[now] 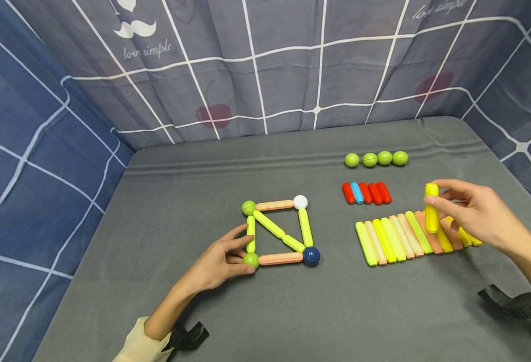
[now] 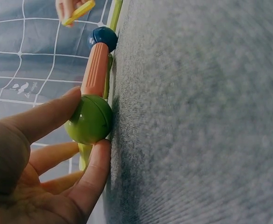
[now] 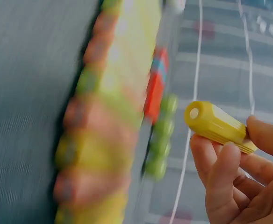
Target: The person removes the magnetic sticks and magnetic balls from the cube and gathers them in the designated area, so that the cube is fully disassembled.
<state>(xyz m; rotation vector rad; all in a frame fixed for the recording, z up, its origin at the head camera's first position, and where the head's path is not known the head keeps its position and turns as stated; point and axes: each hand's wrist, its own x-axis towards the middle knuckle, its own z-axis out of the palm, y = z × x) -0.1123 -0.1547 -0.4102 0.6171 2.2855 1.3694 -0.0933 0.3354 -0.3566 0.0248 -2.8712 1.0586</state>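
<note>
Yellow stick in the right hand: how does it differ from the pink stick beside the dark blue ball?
The yellow stick is raised in the right hand; the pink stick is down by the table. The yellow one's visible end is bare; the pink one sits between the green ball and dark blue ball. Both are ridged.

Right of dark blue ball (image 1: 311, 256): open lane of grey cloth (image 1: 333, 296), passable up to the long-rod row (image 1: 419, 233).
Near side of ball: wide cloth, easy passage.
Left of ball: way blocked by left hand (image 1: 217, 261) pinching green corner ball (image 1: 250, 260).
Far right of ball: short rods (image 1: 366, 193) obstruct, green-ball line (image 1: 384, 158) beyond.
Well right of ball: right hand (image 1: 484, 213) overhangs row, raised yellow rod (image 1: 431, 208) in the way.
</note>
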